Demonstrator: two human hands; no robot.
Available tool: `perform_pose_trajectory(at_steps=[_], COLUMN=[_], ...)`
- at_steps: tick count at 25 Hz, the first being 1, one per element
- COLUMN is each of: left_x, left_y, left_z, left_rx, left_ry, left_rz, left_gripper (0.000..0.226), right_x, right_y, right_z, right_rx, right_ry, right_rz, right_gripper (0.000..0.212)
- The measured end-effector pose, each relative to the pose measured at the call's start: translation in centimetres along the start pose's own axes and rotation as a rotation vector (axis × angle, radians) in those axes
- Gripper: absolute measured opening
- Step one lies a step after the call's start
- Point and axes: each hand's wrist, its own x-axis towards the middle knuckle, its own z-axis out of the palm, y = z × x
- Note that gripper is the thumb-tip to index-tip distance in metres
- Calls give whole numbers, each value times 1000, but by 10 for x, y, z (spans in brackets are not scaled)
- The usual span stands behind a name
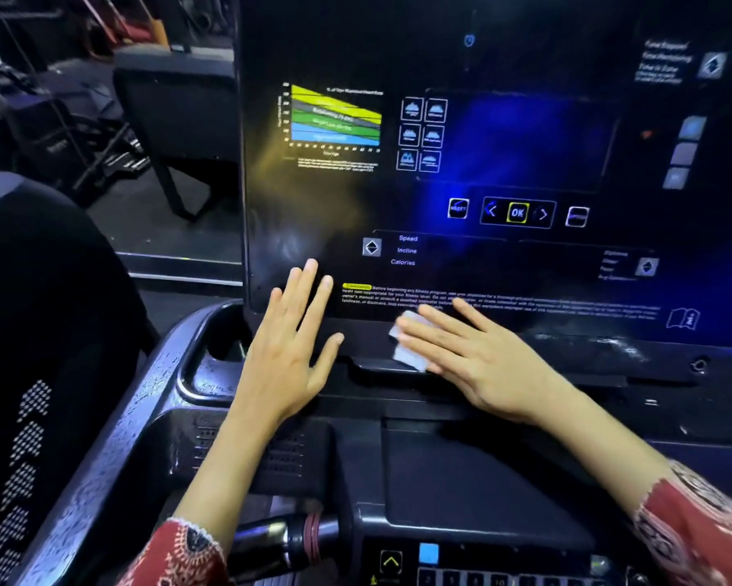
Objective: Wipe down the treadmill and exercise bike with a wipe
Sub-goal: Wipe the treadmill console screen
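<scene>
Wiping the treadmill console [525,255], right hand [482,361] flat on the wipe [404,346], left hand [288,357] fingers [310,287] spread; I think bike remains

A dim room, dark floor [153,222], black gym equipment [174,103] at left.

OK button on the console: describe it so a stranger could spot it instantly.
Find the treadmill console panel filling the view. Below its centre is a boxed row of three keys. The OK button is the middle one, between a left arrow and a right arrow, the only one outlined in yellow.
</scene>
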Motion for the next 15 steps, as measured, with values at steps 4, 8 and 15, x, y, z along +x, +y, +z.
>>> perform_pose_trajectory(at_steps=[4, 8, 15], left_x=[17, 30, 25], left_y=[2, 4, 1], left_z=[-4, -2, 1], left_rx=[-3, -25, -22], left_ry=[30, 70, 105], left_rz=[16, -9, -46], left_gripper=[58, 60, 61], right_x=[63, 39, 81], right_y=[27, 29, 16], right_z=[-14, -13, -13], right_rx=[-179, -35, -101], right_ry=[228, 389, 228], right_rz=[267, 573, 277], right_gripper=[51, 53, 53])
